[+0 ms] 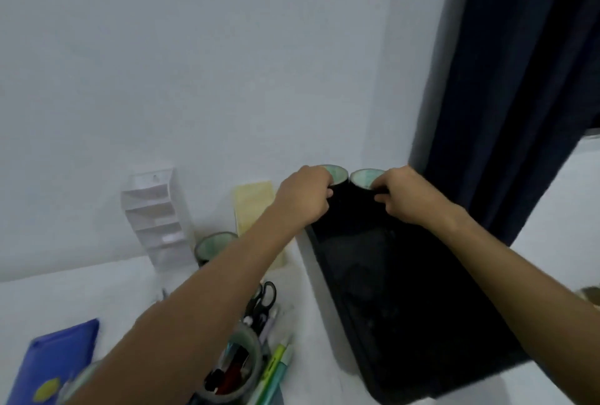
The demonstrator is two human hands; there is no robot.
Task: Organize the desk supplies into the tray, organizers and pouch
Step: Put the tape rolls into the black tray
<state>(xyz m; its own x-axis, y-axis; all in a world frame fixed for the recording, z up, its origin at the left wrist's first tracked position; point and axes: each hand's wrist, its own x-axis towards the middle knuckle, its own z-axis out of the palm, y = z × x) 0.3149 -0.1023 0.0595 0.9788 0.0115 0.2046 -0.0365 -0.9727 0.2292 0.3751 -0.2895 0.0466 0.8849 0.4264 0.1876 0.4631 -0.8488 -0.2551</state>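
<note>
A black tray [399,300] lies on the white desk at the right. At its far end stand two black cups with pale green insides. My left hand [303,198] grips the rim of the left cup [337,174]. My right hand [402,196] pinches the rim of the right cup [365,177]. The two cups touch side by side. A third black cup [212,243] stands left of my left forearm. A blue pouch [55,362] lies at the lower left.
A white tiered organizer [156,219] stands against the wall beside a yellow pad [256,209]. Black scissors [263,299], pens [276,362] and a tape roll [240,369] lie below my left arm. A dark curtain [506,79] hangs at the right.
</note>
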